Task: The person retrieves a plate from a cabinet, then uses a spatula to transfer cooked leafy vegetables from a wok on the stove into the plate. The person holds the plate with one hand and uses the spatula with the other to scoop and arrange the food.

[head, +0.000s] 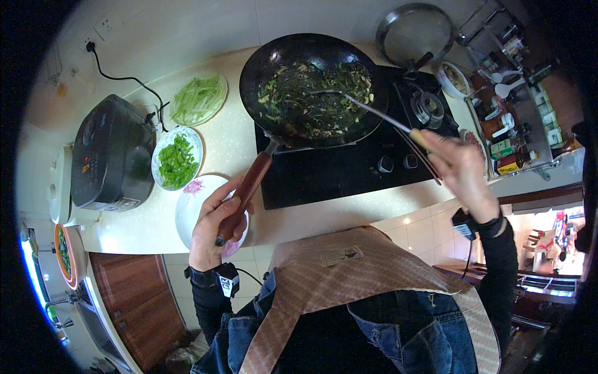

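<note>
My left hand (pixel 216 219) grips the brown wooden handle (pixel 252 180) of a black wok (pixel 261 56), which sits over the left burner. Dark, glossy noodle-like strands (pixel 322 96) with green bits and pale pieces lie in the wok. In my right hand (pixel 460 170) is a metal turner (pixel 373 110) with a pale wooden handle; its blade rests among the food and is partly hidden. Slim reddish-brown chopsticks (pixel 423 159) show beside my right fingers; whether they are held too, I cannot tell.
Left of the black cooktop (pixel 303 182) are a plate of pale green strips (pixel 198 100), a bowl of chopped greens (pixel 177 161), a white plate (pixel 187 224) and a black rice cooker (pixel 114 154). A pan lid (pixel 416 35), a bowl (pixel 453 79) and a seasoning rack (pixel 504 121) stand at right.
</note>
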